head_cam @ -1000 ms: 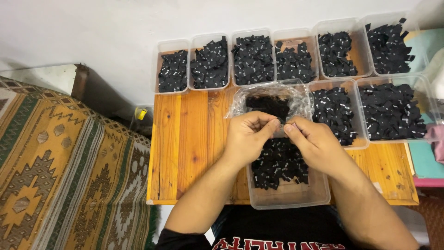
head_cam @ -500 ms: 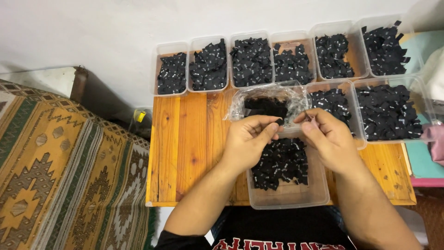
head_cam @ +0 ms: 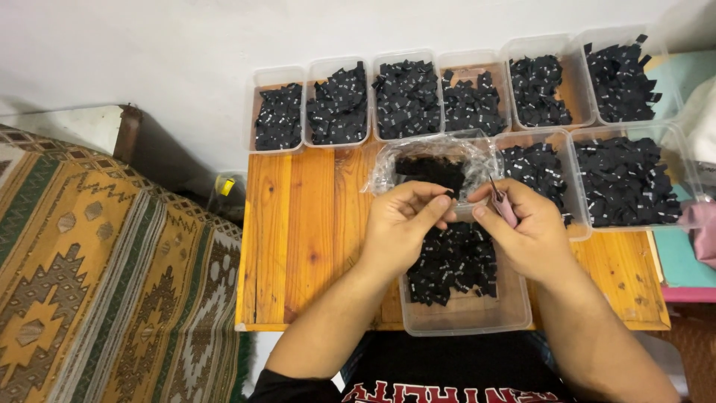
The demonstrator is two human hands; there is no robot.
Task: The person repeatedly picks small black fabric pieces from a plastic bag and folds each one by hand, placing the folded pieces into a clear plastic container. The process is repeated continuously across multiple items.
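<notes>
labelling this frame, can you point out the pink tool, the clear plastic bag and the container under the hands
pink tool (head_cam: 504, 207), head view, on its pink handle in the right hand.
clear plastic bag (head_cam: 388, 166), head view, on its crinkled left side.
container (head_cam: 462, 315), head view, on its bare floor near the front wall.

A wooden bench (head_cam: 306, 239) of orange-brown planks carries clear plastic tubs of small black pieces. Beyond the fingers (head_cam: 436, 205), along the far edge, six tubs stand in a row (head_cam: 447, 93), side by side and touching. To the right of the fingers sit two bigger tubs (head_cam: 634, 179), also full. Just beyond the fingers lies a crinkled clear bag (head_cam: 436, 160) with black pieces inside. Below the fingers, at the near edge, stands one more tub (head_cam: 462, 298), partly filled.
</notes>
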